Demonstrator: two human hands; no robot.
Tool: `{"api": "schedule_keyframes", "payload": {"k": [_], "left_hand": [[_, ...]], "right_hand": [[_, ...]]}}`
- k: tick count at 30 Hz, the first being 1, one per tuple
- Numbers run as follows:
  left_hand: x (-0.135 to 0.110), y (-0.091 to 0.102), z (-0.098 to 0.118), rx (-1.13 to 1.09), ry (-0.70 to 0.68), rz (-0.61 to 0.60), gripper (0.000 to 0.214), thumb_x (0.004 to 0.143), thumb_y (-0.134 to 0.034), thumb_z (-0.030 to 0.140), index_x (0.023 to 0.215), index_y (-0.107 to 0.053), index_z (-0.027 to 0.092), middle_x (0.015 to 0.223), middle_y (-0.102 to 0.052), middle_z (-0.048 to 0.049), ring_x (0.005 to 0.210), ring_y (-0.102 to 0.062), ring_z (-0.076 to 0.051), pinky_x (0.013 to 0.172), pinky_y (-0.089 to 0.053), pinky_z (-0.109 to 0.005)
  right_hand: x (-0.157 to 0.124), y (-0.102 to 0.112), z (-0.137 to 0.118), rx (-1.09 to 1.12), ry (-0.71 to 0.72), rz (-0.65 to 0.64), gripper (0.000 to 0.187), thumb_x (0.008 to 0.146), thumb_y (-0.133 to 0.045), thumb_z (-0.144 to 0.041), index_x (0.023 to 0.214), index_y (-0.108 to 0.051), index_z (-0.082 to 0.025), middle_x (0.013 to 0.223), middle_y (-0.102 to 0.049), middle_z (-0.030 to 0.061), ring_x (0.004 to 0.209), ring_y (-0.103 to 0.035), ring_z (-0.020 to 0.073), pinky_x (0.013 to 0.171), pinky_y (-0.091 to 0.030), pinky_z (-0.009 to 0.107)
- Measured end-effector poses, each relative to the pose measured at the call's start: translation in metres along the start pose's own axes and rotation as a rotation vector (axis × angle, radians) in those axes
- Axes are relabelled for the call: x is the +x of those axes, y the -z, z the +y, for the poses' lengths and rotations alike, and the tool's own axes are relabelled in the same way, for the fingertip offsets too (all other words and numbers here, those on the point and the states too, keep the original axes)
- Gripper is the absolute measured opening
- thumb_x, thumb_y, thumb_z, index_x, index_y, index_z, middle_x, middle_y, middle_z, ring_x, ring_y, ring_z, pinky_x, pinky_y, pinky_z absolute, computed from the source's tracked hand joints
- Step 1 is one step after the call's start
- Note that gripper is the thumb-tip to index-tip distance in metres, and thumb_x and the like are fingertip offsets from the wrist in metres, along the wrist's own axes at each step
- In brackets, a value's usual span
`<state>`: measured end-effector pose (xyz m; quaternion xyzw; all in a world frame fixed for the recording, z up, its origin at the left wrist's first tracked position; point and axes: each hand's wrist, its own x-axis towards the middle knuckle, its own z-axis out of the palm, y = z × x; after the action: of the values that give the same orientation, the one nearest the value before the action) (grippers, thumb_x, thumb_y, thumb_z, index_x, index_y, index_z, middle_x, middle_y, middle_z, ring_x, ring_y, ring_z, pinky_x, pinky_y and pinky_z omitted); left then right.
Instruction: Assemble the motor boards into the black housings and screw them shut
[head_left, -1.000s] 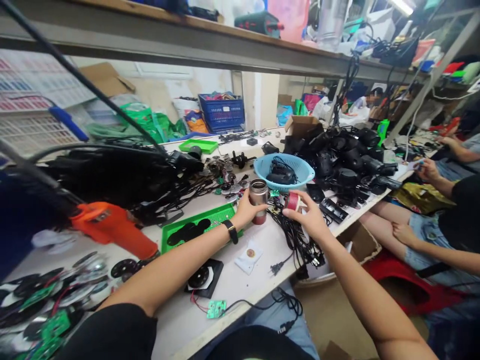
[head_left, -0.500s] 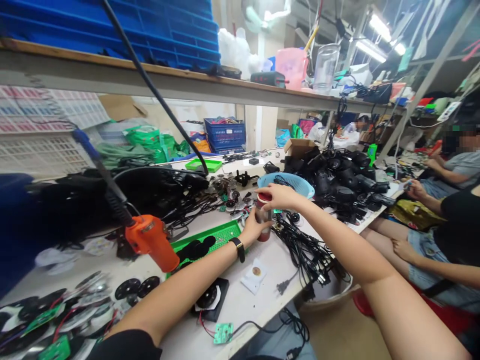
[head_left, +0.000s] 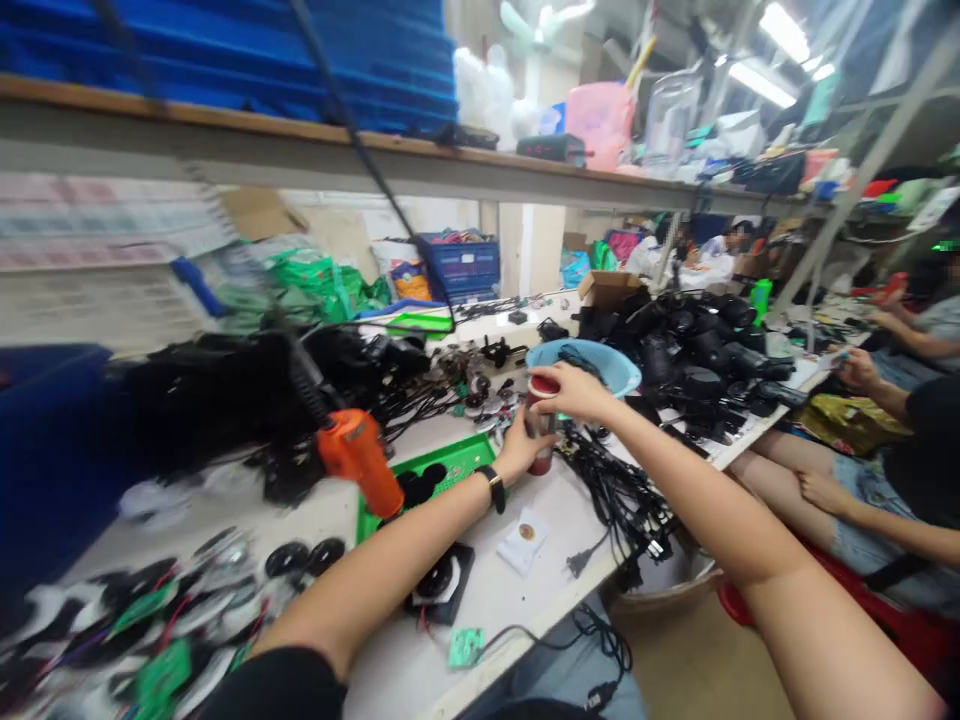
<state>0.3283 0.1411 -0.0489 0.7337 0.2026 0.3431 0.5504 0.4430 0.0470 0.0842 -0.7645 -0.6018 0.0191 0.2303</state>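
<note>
I have the metal flask point(head_left: 541, 462) upright on the near side of the light-blue basket point(head_left: 626, 377), a little to the basket's left. My left hand point(head_left: 519, 447) is wrapped round its body, the thumb across the side towards me, with a dark watch point(head_left: 493, 488) on that wrist. My right hand point(head_left: 571, 390) grasps the red lid point(head_left: 542, 384) on the flask's mouth, fingers curled over the top, its wrist passing just in front of the basket. Whether the lid is screwed tight, I cannot tell, nor whether the flask's base touches the bench point(head_left: 556, 515).

To the basket's left, and nearer me, lies the green tray point(head_left: 466, 455) with black discs in it, and further left hangs an orange tool point(head_left: 360, 458). A bundle of black cords point(head_left: 600, 475) spreads on the near side of the basket. Also nearer me, well apart from the basket, are a small white packet point(head_left: 523, 540) with a brown round mark and a green circuit board point(head_left: 466, 648). Black plastic parts point(head_left: 697, 345) are heaped to the basket's right; beyond them, a co-worker's hand point(head_left: 859, 370) is raised.
</note>
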Motion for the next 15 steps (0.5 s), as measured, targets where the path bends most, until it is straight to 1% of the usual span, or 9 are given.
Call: {"api": "schedule_keyframes", "payload": {"k": [1, 2, 3, 5, 8, 12, 15], "left_hand": [[-0.002, 0.001, 0.004, 0.008, -0.002, 0.0, 0.05, 0.078, -0.084, 0.028, 0.121, -0.06, 0.021, 0.122, -0.066, -0.0079, 0.111, -0.062, -0.026, 0.104, -0.049, -0.048], [-0.004, 0.002, 0.008, 0.017, 0.002, 0.0, 0.053, 0.074, -0.087, 0.031, 0.118, -0.059, 0.022, 0.117, -0.066, -0.0068, 0.109, -0.062, -0.027, 0.103, -0.049, -0.049], [-0.004, 0.003, 0.011, 0.024, 0.011, 0.006, 0.057, 0.069, -0.09, 0.036, 0.115, -0.058, 0.025, 0.109, -0.066, -0.0049, 0.104, -0.061, -0.029, 0.1, -0.049, -0.05], [0.0, 0.006, 0.014, 0.039, 0.025, -0.005, 0.063, 0.062, -0.09, 0.047, 0.11, -0.055, 0.024, 0.095, -0.062, -0.0015, 0.096, -0.059, -0.03, 0.096, -0.048, -0.053], [0.007, 0.008, 0.014, 0.061, 0.034, -0.017, 0.069, 0.056, -0.088, 0.057, 0.104, -0.052, 0.023, 0.087, -0.057, 0.0014, 0.087, -0.058, -0.028, 0.092, -0.049, -0.053], [0.004, 0.008, 0.015, 0.081, 0.052, -0.007, 0.072, 0.054, -0.087, 0.06, 0.103, -0.052, 0.022, 0.088, -0.06, 0.0002, 0.09, -0.062, -0.031, 0.091, -0.05, -0.053], [0.002, 0.007, 0.018, 0.077, 0.066, 0.005, 0.074, 0.053, -0.088, 0.059, 0.107, -0.053, 0.022, 0.096, -0.064, -0.0031, 0.099, -0.065, -0.035, 0.095, -0.051, -0.055]], "right_hand": [[-0.001, 0.0, -0.002, 0.003, -0.003, 0.014, 0.065, 0.088, -0.084, -0.034, 0.146, -0.06, -0.023, 0.129, -0.06, 0.0111, 0.114, -0.062, 0.0317, 0.101, -0.05, 0.046], [-0.002, 0.0, -0.004, 0.009, 0.003, 0.009, 0.067, 0.086, -0.086, -0.037, 0.146, -0.06, -0.024, 0.128, -0.061, 0.0101, 0.112, -0.062, 0.0296, 0.099, -0.051, 0.044], [-0.001, 0.0, -0.005, 0.014, 0.008, 0.004, 0.068, 0.084, -0.088, -0.042, 0.145, -0.062, -0.027, 0.125, -0.062, 0.0077, 0.112, -0.062, 0.0292, 0.096, -0.051, 0.04], [0.004, 0.002, -0.005, 0.017, 0.006, -0.008, 0.07, 0.081, -0.089, -0.05, 0.143, -0.063, -0.03, 0.118, -0.064, 0.0034, 0.107, -0.064, 0.0286, 0.09, -0.052, 0.034], [0.013, 0.006, 0.001, 0.016, 0.027, -0.021, 0.07, 0.081, -0.089, -0.05, 0.144, -0.062, -0.034, 0.118, -0.063, 0.0025, 0.108, -0.065, 0.0275, 0.089, -0.053, 0.032], [0.016, 0.006, 0.004, 0.06, 0.09, -0.082, 0.069, 0.084, -0.087, -0.047, 0.146, -0.06, -0.034, 0.122, -0.061, 0.004, 0.115, -0.063, 0.0283, 0.094, -0.052, 0.032], [0.017, 0.001, 0.005, 0.114, 0.066, -0.084, 0.07, 0.079, -0.092, -0.044, 0.142, -0.063, -0.032, 0.125, -0.061, 0.0052, 0.116, -0.063, 0.0312, 0.099, -0.05, 0.037]]}}
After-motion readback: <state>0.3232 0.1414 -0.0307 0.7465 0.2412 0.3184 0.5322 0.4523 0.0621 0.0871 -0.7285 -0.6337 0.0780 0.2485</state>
